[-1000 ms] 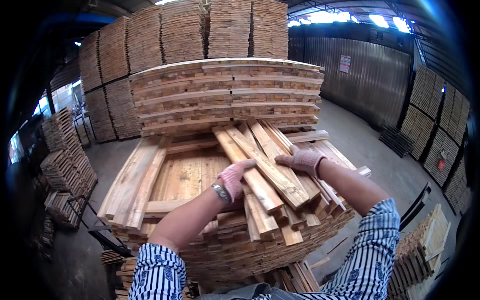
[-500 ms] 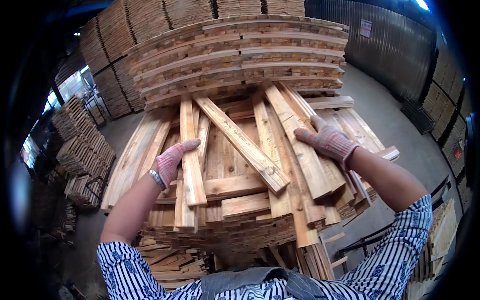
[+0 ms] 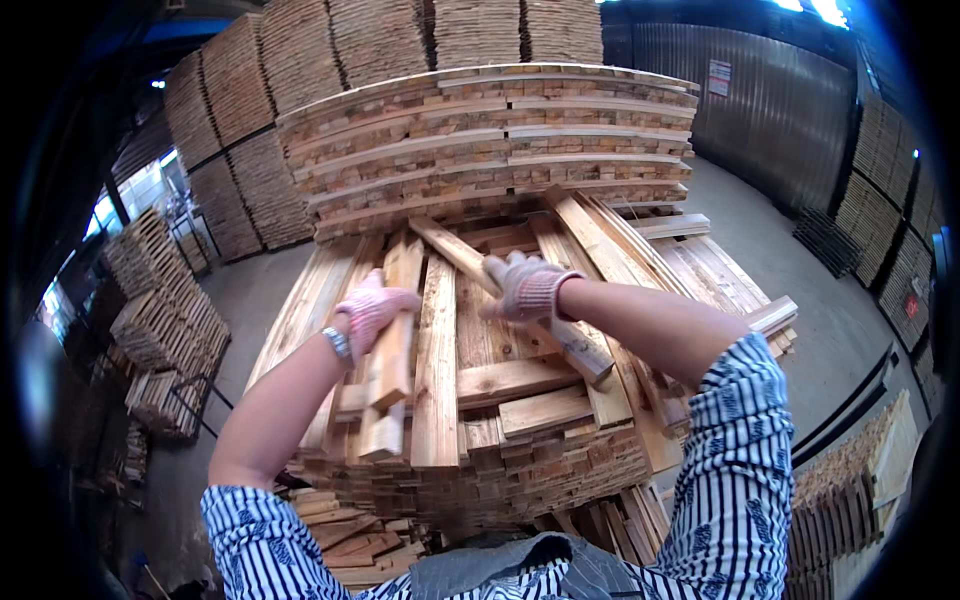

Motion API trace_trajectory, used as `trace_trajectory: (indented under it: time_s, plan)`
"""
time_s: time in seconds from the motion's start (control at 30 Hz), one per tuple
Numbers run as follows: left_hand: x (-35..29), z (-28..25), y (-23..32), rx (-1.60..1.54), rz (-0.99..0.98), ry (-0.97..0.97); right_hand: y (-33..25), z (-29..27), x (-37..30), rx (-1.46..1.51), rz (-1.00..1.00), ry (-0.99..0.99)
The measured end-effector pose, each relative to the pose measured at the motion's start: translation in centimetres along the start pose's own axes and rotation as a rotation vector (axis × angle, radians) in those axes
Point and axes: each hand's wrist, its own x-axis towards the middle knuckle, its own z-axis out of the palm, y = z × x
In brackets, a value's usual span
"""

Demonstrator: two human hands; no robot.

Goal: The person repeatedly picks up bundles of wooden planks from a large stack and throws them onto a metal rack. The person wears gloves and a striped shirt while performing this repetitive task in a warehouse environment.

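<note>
My left hand, in a pink-and-white knit glove with a watch at the wrist, is closed around a short wooden plank on the left of the pile. The plank is slightly blurred by motion. In the middle, my gloved right hand has its fingers wrapped over a diagonal wooden plank, covering its central part. Between the hands lies another lengthwise plank. To the right, a long plank leans from the far stack toward me. Crosswise boards show underneath.
A tall, layered stack of lumber rises behind the loose planks. Smaller board stacks stand at left, a corrugated metal wall at the back right. A dark metal rail runs at the right, near more stacked wood.
My right hand has left the planks on the right and moved left onto the diagonal plank. My left hand has shifted its plank leftward, away from the one beside it. The view has tilted slightly.
</note>
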Motion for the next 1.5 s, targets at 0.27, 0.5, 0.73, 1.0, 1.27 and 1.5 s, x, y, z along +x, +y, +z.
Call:
trace_trajectory:
  time_s: [0.27, 0.5, 0.73, 1.0, 1.27, 1.5]
  plan:
    - [0.9, -1.3, -4.7, 0.569, -0.012, 0.078, -1.4, 1.0, 2.1, 0.437, 0.094, 0.021]
    - [-3.6, -3.2, 1.4, 0.366, -0.025, 0.050, -3.3, 6.2, 1.7, 0.497, 0.103, 0.048]
    - [-0.7, -6.7, -5.1, 1.236, 0.081, 0.009, -4.2, 5.1, 2.0, 0.438, 0.111, 0.005]
    - [0.8, -8.9, -5.7, 1.369, 0.197, -0.126, -2.3, 6.7, 0.7, 0.191, 0.308, 0.143]
    - [0.7, -11.6, -10.3, 1.107, 0.464, 0.152, -11.1, -2.0, -3.6, 0.684, 0.146, 0.164]
    - [1.9, -10.6, -10.0, 1.032, 0.545, 0.182, -18.8, 7.4, 7.9, 0.127, 0.287, -0.044]
